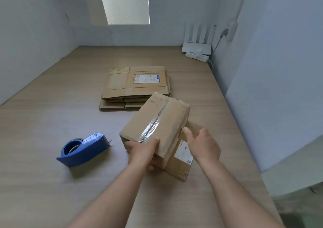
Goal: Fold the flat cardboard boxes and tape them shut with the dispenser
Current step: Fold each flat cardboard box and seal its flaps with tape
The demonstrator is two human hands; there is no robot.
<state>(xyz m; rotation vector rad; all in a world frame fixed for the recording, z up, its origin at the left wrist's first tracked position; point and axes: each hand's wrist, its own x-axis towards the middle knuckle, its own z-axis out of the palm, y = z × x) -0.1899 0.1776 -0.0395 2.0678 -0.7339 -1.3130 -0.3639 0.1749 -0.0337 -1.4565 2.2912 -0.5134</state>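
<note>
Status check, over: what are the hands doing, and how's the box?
Left hand grips taped box at near end. Right hand open at its right side. Dispenser lies untouched. Flat stack beyond, nothing blocking.

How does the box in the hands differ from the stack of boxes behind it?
The box is folded up into its full shape; the stack is of flat ones. The box carries shiny clear tape along its seam and is held tilted by the left hand; the stack rests on the table, untouched. Both are brown cardboard.
</note>
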